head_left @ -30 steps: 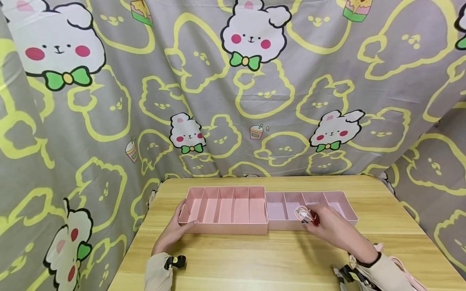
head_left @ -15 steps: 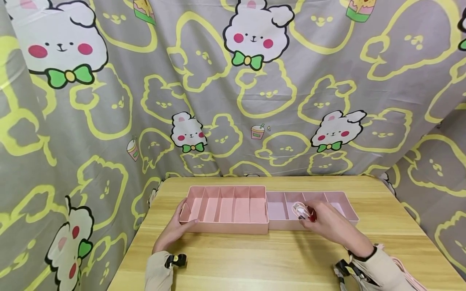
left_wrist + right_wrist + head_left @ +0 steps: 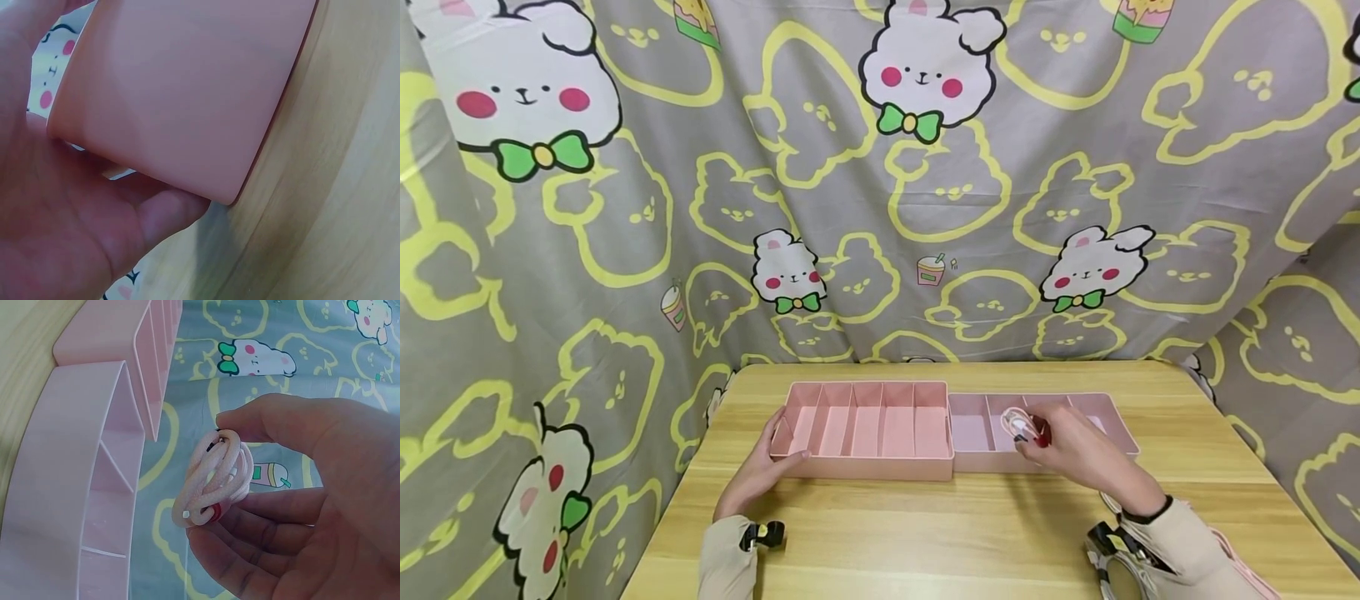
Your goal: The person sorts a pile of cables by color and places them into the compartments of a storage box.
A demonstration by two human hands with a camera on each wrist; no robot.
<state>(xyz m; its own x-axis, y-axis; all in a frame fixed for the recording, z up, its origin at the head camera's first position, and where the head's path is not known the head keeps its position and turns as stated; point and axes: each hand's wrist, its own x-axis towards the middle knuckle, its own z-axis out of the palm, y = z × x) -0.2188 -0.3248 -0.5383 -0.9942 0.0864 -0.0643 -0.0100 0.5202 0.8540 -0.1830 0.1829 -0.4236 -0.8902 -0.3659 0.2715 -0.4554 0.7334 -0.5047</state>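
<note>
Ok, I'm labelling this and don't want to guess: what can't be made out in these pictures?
Head: part of the lilac box, behind the right hand.
Left wrist: the rest of the pink box, cut off by the top edge.
Right wrist: the back of the coiled cord, behind its own front loops.

The left grip (image 3: 758,477) curves with thumb (image 3: 793,461) spread, and the right grip (image 3: 1070,448) pinches, fingers (image 3: 228,556) bent.
</note>
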